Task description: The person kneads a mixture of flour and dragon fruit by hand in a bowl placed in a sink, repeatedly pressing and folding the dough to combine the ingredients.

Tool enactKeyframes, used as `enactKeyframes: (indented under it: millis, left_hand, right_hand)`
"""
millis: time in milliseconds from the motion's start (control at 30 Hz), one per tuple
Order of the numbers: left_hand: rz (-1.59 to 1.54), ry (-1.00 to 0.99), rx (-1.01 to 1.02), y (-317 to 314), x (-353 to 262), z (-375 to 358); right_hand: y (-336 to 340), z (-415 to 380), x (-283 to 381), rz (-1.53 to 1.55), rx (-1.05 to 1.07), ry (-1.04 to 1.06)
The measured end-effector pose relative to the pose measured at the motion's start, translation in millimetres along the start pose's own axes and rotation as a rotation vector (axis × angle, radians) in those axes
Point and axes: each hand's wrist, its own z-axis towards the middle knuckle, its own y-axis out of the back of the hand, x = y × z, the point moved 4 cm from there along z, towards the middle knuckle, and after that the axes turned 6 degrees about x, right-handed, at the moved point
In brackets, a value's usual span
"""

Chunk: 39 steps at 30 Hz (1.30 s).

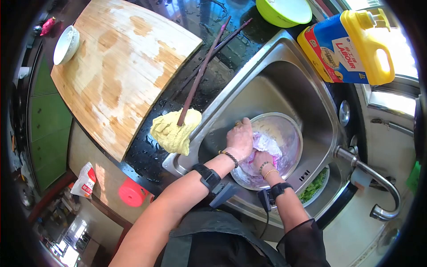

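**Steel sink (275, 73), soft wet-looking cloth (268, 143) between two hands**

Dark, water-spotted counter (187, 26) runs away beyond the left hand (240, 137), carrying a wooden board (133, 53) and a small white bowl (66, 46). Just to the left of that hand lies a crumpled yellow lump (175, 129), a rag perhaps, with chopsticks (202, 71) resting across it. A yellow jug (351, 49) stands farther off, beyond the right hand (263, 160), and nearer on that side are the tap (371, 171) and a bowl of greens (315, 186).

From the head view, the pink-and-white cloth lies crumpled in a metal bowl (297, 133) inside the sink, between and just beyond the hands. The left hand is partly curled at the bowl's near-left side, close to the cloth; whether it grips any of it, I can't tell. The right hand reaches down into the bowl against the cloth, its fingertips hidden, so its grip can't be judged either.

I'd expect the cloth to be limp, slippery and heavier for the water, easiest to gather by a thick bunched fold with the whole palm. The bowl looks stiff, thin and smooth; wet fingers would do best hooked over its rim, on opposite sides.
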Motion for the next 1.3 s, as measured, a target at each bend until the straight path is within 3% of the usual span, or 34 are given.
enactKeyframes:
  millis: [233, 367, 467, 533, 600, 667, 733, 767, 833, 933, 1000, 1067, 1300]
  left_hand:
    - [0.015, -0.023, -0.021, -2.3, 1.0, 0.8]
    - [0.055, -0.033, -0.053, -0.6, 3.1, 0.1]
    - [0.054, -0.072, -0.038, -2.3, -0.3, -1.6]
    - [0.057, -0.051, -0.031, -3.1, 2.8, 0.6]
    - [0.05, -0.039, -0.016, -2.3, 3.0, 0.1]
    - [0.05, -0.02, -0.002, -1.4, 2.9, 1.3]
    - [0.059, -0.032, -0.001, -1.4, 2.5, 0.5]
    - [0.063, -0.023, -0.002, -0.6, 4.5, 0.3]
    - [0.064, -0.07, 0.018, -1.8, 3.4, 0.2]
    - [0.058, -0.063, 0.035, -0.4, 2.3, -0.6]
    - [0.097, -0.083, 0.005, 1.8, 1.3, -1.7]
    - [0.133, -0.102, -0.016, 1.9, -0.4, -2.9]
    - [0.11, -0.055, -0.008, 0.7, 1.3, -0.3]
  right_hand:
    - [-12.3, 9.6, -15.1, 0.024, -0.037, 0.0]
    - [8.2, -33.4, -3.9, 0.059, -0.192, 0.171]
    - [-7.9, -58.2, -27.5, 0.064, -0.026, 0.291]
    - [14.8, -57.5, -43.4, 0.877, -0.307, 0.311]
    - [81.5, -75.3, -26.0, 0.265, -0.754, 0.38]
    - [95.2, -35.9, -12.1, 0.152, -0.859, 0.502]
    - [93.7, 6.3, 10.6, 0.355, -0.474, 0.41]
    - [89.3, 14.7, 20.9, 0.358, -0.469, 0.419]
    - [67.5, 28.0, 37.5, -0.053, -0.187, 0.353]
    - [54.2, 16.0, 34.8, -0.021, -0.11, 0.334]
    - [51.2, -13.6, 28.7, -0.058, -0.113, 0.368]
    - [56.8, -62.9, 24.7, 0.004, -0.486, 0.59]
    - [20.9, -99.1, -9.1, 0.069, -0.486, 0.503]
